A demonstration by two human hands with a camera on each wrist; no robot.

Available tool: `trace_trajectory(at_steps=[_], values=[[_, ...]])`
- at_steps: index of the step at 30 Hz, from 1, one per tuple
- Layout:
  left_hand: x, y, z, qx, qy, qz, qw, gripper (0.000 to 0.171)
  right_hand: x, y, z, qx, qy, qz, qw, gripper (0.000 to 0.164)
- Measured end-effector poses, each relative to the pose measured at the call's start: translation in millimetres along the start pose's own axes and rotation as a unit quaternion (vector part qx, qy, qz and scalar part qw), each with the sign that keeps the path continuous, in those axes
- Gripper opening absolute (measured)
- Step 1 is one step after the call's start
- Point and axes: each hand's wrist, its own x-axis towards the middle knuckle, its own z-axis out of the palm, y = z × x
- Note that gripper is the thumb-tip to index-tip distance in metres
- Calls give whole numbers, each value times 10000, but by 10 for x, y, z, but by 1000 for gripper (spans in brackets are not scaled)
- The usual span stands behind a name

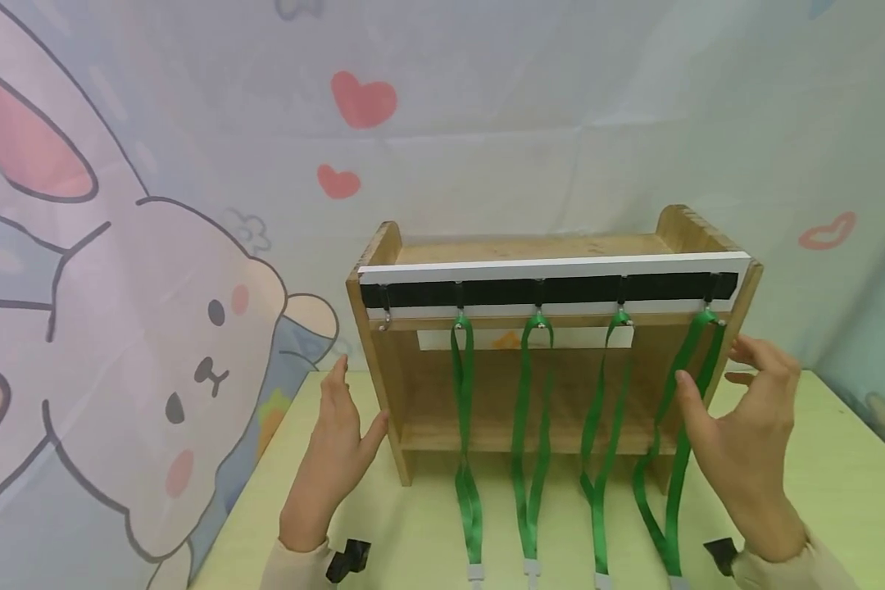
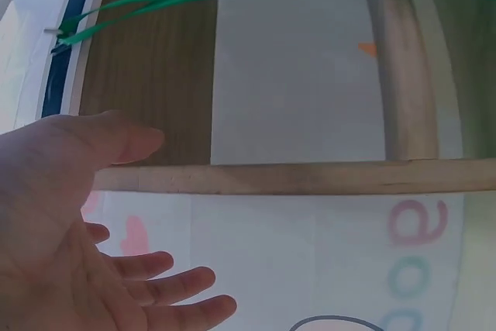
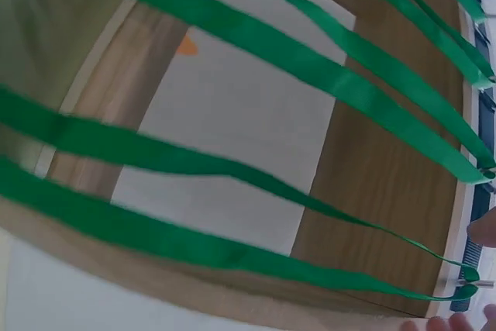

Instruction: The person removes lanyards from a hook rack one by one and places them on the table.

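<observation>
A small wooden shelf rack [image 1: 406, 393] stands on the table, with a white strip and black tape [image 1: 497, 292] along its upper front. Several green lanyards [image 1: 522, 410] hang in loops from metal hooks on that strip; the leftmost hook [image 1: 385, 318] holds none. My left hand [image 1: 332, 463] is beside the rack's left side panel, fingers spread and thumb toward the panel, holding nothing. My right hand [image 1: 752, 434] is at the right side panel, fingers loosely bent behind its edge. Its thumb [image 1: 696, 406] overlaps the rightmost lanyard [image 1: 682, 459] in the head view.
The pale green table [image 1: 826, 459] extends to both sides of the rack. A printed cloth [image 1: 487, 147] with a rabbit and hearts hangs behind. White clips [image 1: 533, 567] end the lanyards near the front. Black straps [image 1: 348, 560] sit by both wrists.
</observation>
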Motion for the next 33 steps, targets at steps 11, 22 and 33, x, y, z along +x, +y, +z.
trace_trajectory(at_steps=[11,22,33], values=[[173,1,-19,-815,-303,-789,9931,83,80,-61,70,-198,183,873,9958,34],[253,-4,217,-1175,122,-356,9924,66,130,-59,96,-268,136,839,9960,5],[262,42,252,-1097,374,-251,9930,62,168,-103,-40,90,59,990,9950,6]])
